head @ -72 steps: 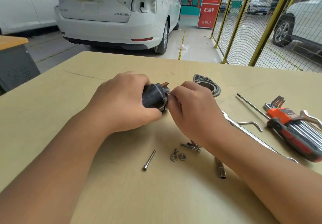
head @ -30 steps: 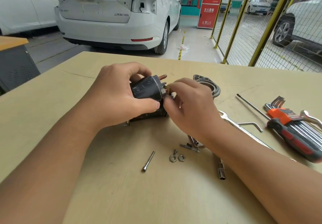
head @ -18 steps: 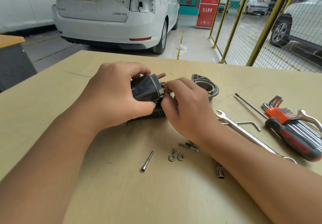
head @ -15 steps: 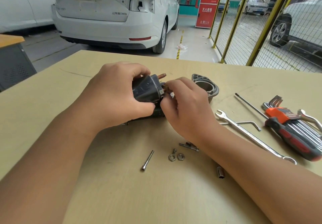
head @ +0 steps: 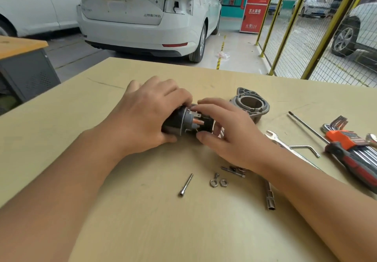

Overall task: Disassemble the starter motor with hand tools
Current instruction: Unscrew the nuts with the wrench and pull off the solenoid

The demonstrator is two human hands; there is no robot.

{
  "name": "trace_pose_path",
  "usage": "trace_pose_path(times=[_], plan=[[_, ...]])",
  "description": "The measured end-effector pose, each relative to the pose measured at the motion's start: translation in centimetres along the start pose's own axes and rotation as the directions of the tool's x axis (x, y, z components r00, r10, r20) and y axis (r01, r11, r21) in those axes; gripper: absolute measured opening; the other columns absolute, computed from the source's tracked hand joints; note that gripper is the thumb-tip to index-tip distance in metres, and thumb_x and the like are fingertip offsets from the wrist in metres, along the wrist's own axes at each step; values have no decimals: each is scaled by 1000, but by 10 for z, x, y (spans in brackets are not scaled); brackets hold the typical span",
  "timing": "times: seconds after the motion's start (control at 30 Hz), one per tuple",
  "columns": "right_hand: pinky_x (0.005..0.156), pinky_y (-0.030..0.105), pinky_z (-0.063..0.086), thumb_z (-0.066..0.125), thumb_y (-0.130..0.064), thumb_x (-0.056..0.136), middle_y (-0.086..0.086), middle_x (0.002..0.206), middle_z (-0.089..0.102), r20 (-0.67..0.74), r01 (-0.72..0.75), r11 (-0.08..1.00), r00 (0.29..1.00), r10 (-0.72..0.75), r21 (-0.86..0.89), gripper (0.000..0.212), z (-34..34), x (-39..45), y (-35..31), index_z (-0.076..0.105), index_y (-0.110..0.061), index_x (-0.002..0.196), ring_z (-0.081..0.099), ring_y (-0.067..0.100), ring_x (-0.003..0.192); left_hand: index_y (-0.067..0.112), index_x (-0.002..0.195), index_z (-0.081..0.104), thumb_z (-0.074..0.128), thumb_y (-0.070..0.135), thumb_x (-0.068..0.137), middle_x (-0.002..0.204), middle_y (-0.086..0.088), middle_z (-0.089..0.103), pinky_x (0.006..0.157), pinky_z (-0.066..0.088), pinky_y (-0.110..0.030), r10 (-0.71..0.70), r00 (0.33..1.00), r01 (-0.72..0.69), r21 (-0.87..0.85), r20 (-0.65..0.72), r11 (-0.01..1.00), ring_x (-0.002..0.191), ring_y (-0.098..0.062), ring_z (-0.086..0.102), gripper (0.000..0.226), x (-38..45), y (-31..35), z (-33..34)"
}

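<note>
Centrally, the left hand wraps around the black motor body, bracing it low against the table so it cannot roll. The right hand pinches the terminal end between thumb and fingers, apparently to work a part loose. Removed bolt, nuts and grey housing lie nearby, within reach.
</note>
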State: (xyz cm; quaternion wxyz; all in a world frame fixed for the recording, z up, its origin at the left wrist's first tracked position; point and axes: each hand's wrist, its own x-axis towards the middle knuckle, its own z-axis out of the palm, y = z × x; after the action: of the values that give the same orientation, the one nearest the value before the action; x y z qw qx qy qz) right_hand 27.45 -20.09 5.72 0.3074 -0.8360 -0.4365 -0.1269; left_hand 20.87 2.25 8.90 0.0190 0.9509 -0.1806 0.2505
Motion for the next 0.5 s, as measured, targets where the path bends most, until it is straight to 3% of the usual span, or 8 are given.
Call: trace_pose_path(times=[0.07, 0.2, 0.33, 0.5], plan=[[97, 33, 49, 74, -23, 90, -1, 143, 52, 31, 24, 998, 999, -22, -55, 50, 2, 0, 2, 61, -25, 138, 56, 3, 108, 33, 121, 52, 98, 45, 55, 114, 4, 59, 79, 38, -44, 17, 999, -15, 55, -30, 998, 100, -27, 51, 82, -9, -3, 5], [81, 34, 53, 81, -27, 85, -1, 136, 55, -20, 89, 993, 996, -91, -71, 36, 2, 1, 0, 70, -29, 120, 47, -17, 79, 24, 126, 65, 93, 57, 57, 113, -1, 60, 80, 41, -47, 30, 997, -25, 87, -66, 996, 101, -28, 51, 82, -27, -7, 9], [90, 47, 54, 83, -33, 81, -1, 145, 49, 89, 97, 994, 992, -92, -52, 34, 0, -2, -7, 70, -34, 113, 62, 21, 113, 25, 132, 64, 85, 65, 62, 120, 0, 58, 84, 42, -47, 9, 999, -6, 66, -46, 998, 109, -27, 49, 83, -43, -4, 12], [98, 48, 51, 82, -41, 75, -8, 159, 34, 223, 95, 995, 971, -83, -44, 40, -1, 0, -14, 65, -44, 111, 57, 28, 128, 28, 123, 74, 63, 83, 73, 117, 8, 64, 90, 37, -46, -59, 992, 57, -18, -110, 998, 116, -24, 50, 76, -62, 9, 7]])
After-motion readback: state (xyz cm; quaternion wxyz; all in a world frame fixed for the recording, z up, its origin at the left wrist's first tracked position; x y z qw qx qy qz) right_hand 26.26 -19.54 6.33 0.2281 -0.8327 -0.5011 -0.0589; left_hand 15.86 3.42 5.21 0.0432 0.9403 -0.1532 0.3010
